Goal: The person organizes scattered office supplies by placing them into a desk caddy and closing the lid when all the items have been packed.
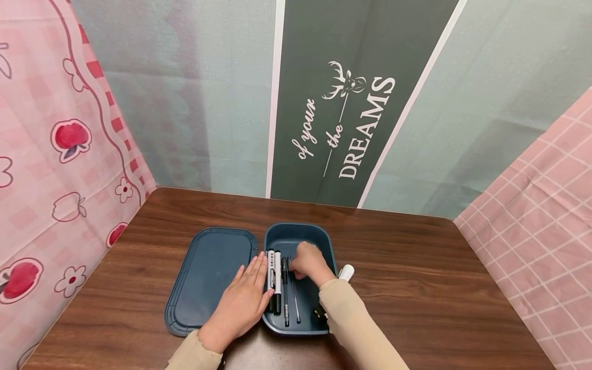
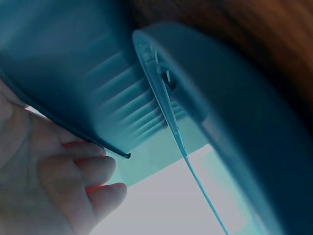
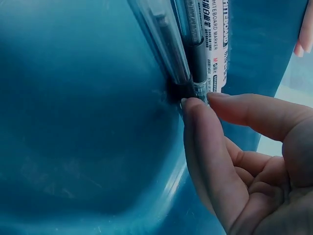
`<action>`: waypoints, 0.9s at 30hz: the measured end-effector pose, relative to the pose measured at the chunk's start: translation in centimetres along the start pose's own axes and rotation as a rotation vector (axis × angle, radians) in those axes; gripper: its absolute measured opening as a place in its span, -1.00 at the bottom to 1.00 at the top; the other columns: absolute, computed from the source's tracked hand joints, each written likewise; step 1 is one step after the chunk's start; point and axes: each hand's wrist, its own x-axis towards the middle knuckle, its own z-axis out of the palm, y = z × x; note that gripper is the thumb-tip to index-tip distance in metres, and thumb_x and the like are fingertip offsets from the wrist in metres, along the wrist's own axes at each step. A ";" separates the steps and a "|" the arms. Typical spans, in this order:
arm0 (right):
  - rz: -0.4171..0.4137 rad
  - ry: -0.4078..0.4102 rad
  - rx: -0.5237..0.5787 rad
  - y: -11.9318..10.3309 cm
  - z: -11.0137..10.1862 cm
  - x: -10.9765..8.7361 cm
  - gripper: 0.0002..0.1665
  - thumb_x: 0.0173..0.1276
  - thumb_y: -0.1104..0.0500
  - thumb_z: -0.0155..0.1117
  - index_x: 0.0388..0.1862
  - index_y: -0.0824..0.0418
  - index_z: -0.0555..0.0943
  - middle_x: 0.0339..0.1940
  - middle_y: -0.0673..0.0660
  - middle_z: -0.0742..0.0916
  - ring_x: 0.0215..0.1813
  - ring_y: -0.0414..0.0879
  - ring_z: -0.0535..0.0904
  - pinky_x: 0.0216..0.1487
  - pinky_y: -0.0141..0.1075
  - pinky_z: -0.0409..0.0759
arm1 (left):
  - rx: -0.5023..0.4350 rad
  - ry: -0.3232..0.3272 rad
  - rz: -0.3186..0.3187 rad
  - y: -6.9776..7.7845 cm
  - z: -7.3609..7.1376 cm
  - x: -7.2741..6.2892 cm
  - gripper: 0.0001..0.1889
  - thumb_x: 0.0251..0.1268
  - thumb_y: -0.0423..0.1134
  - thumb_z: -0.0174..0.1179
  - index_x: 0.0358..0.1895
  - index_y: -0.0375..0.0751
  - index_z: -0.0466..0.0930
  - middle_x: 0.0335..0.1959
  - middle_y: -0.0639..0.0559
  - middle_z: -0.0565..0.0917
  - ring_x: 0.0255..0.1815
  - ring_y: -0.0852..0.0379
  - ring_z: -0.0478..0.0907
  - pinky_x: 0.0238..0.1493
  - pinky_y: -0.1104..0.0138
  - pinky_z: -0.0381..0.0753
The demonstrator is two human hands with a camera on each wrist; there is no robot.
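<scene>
Clock directions are those of the head view, with 12 at its top. The right hand dips into the blue box, its fingers bent; in the right wrist view the index fingertip meets the dark end of a pen, while the thumb sits a little apart from that finger, so whether the two pinch the pen cannot be told. The left hand, at its 8 o'clock, lies back-up and flat with straight fingers along the box's 9 o'clock wall, gripping nothing; its thumb overlaps the row of markers, but contact there is unclear.

Just off the right fingertips, at 7 o'clock, the nearer clear pen lies in the box, slanting from 11 to 5. Beside it the second clear pen runs nearly 12 to 6. Towards 8 o'clock come two white-barrelled whiteboard markers side by side, black at the lower ends, next to the wall.

Outside the box, at its 9 o'clock, the blue lid rests flat on the brown wooden table, near the left hand. Farther out hang a grey-green backdrop at 12, apple-print pink cloth around 10 and white-gridded pink cloth towards 3.
</scene>
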 end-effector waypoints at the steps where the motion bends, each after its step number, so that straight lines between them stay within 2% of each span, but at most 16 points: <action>1: 0.003 -0.001 0.005 0.0 0.0 0.0 -0.70 0.05 0.40 0.34 -0.83 0.33 0.55 -0.84 0.09 0.59 -0.73 -0.13 0.59 -0.65 -0.38 0.58 | 0.000 0.001 0.000 0.0 0.0 0.0 -0.36 0.44 -0.08 -0.02 0.39 -0.48 0.13 0.43 -0.29 0.15 0.43 -0.13 0.12 0.36 -0.02 0.16; 18: 0.068 -0.014 0.078 -0.1 -0.3 0.3 -0.75 0.09 0.30 0.40 -0.69 0.36 0.58 -0.77 0.12 0.61 -0.72 -0.14 0.59 -0.61 -0.38 0.60 | 0.007 -0.010 -0.005 0.0 -0.1 0.2 -0.35 0.44 -0.06 -0.03 0.40 -0.46 0.12 0.44 -0.28 0.13 0.44 -0.12 0.10 0.36 -0.01 0.16; 27: 0.027 -0.006 0.139 0.1 -1.1 0.2 -0.70 0.08 0.29 0.41 -0.77 0.36 0.60 -0.81 0.11 0.62 -0.71 -0.12 0.60 -0.58 -0.31 0.63 | 0.001 -0.014 -0.011 0.1 -0.1 0.3 -0.36 0.44 -0.07 -0.03 0.40 -0.47 0.11 0.44 -0.28 0.12 0.44 -0.12 0.09 0.37 -0.01 0.15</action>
